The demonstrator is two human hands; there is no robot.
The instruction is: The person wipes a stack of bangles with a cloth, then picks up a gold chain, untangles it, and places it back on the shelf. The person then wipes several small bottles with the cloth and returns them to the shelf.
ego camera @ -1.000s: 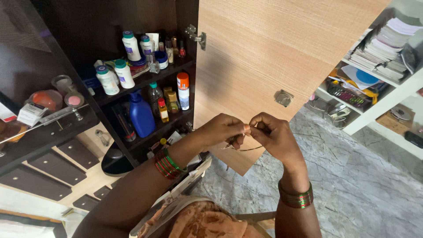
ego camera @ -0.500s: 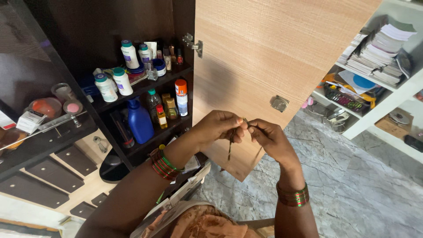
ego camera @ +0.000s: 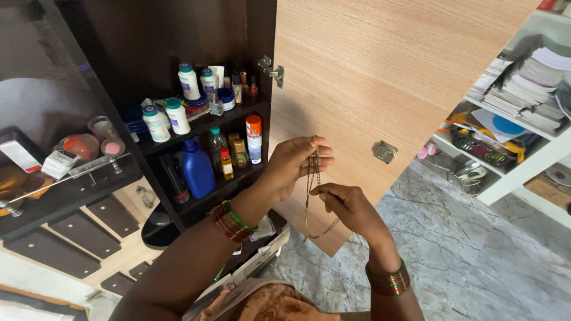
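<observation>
Where both hands pinch it, thin beaded chain [ego camera: 311, 178] dangles looped.

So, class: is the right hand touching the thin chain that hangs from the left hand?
Touching. The head view shows the right hand pinching the chain just below where the left hand holds its top; no gap shows.

Red-green bangles [ego camera: 233, 222] on both wrists; brown patterned garment [ego camera: 273, 303], seemingly.

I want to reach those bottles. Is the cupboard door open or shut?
Open. The light wooden door stands swung out from its hinge, leaving the shelf bottles in plain view.
</observation>
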